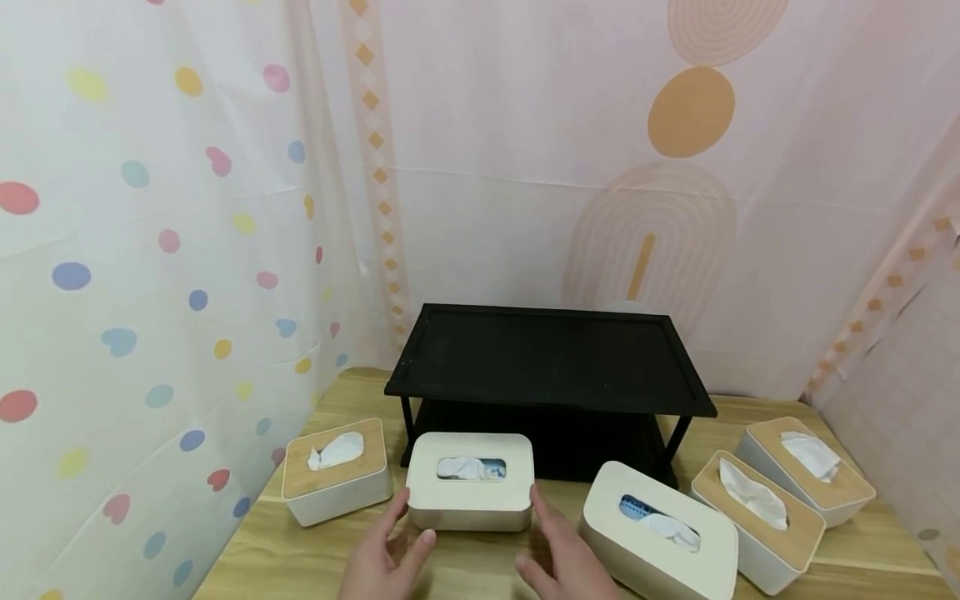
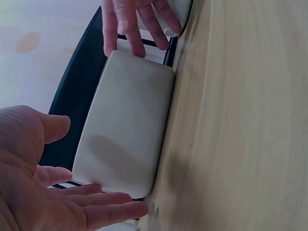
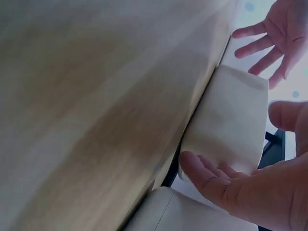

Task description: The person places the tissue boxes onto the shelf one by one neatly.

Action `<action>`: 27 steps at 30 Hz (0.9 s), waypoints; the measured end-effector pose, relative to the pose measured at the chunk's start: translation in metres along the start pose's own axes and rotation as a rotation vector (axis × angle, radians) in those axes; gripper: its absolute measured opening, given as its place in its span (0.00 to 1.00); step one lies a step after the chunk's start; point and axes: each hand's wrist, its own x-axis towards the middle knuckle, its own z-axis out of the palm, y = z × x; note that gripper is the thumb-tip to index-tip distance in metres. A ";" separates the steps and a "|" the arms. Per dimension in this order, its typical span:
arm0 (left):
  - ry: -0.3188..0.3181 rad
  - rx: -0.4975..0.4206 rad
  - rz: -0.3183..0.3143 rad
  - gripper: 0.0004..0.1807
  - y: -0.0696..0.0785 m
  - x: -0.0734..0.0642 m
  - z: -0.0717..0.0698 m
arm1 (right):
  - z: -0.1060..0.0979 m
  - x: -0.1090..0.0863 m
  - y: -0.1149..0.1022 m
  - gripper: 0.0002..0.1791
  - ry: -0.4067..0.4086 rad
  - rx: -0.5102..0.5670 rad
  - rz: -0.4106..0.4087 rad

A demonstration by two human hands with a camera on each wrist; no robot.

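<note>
A cream tissue box (image 1: 471, 502) with an oval slot sits on the table before the black two-tier rack, a white tissue showing in the slot. My left hand (image 1: 384, 560) is at its left end, fingertips right at the side and thumb held apart. At the opposite end is my right hand (image 1: 567, 560), its fingertips by the right side. In the left wrist view, the fingers of the left hand (image 2: 43, 204) stretch along the near end of the box (image 2: 127, 122). The right wrist view shows the right hand (image 3: 262, 190) with nearly straight fingers against the box (image 3: 231, 113).
Behind the box stands the black rack (image 1: 547, 354). A wood-lidded tissue box (image 1: 341, 492) is at left. To the right are another cream box (image 1: 660, 542) and two wood-lidded boxes, one nearer (image 1: 757, 533) and one farther (image 1: 806, 467). Patterned curtains (image 1: 495, 167) enclose the wooden table (image 1: 277, 558).
</note>
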 end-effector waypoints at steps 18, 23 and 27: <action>-0.014 0.217 0.079 0.48 0.000 -0.005 0.002 | 0.002 0.000 -0.001 0.54 -0.024 -0.301 0.041; -0.041 0.252 0.111 0.52 0.000 -0.001 0.001 | 0.002 0.004 0.000 0.56 -0.033 -0.329 0.001; -0.078 0.279 0.078 0.54 0.001 0.005 0.001 | 0.003 0.008 -0.001 0.57 -0.037 -0.357 -0.003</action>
